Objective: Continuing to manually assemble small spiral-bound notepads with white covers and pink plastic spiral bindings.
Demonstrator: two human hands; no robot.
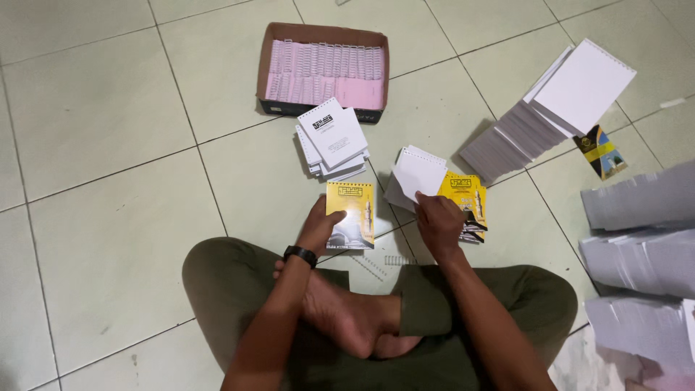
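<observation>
The left hand (318,226) is closed on the left edge of a yellow booklet (352,215), which lies flat on the tile floor (101,217) just ahead of the crossed legs. The right hand (436,219), a little apart from it, pinches a white sheet (418,174) by its lower corner and lifts it off the yellow covers (467,203) stacked beneath that hand. Beyond the left hand sits a pile of bound pads (333,137), and farther out a box (323,70) of wire coils. Loose coils (384,262) lie on the floor just inside the two wrists. Beyond and to the right of the right hand a long fanned stack (536,119) leans. Likely slips: the sheet, held only at one corner, could bend or drag more sheets with it; a knee or wrist could crush the loose coils; the leaning stack could slide if nudged.
</observation>
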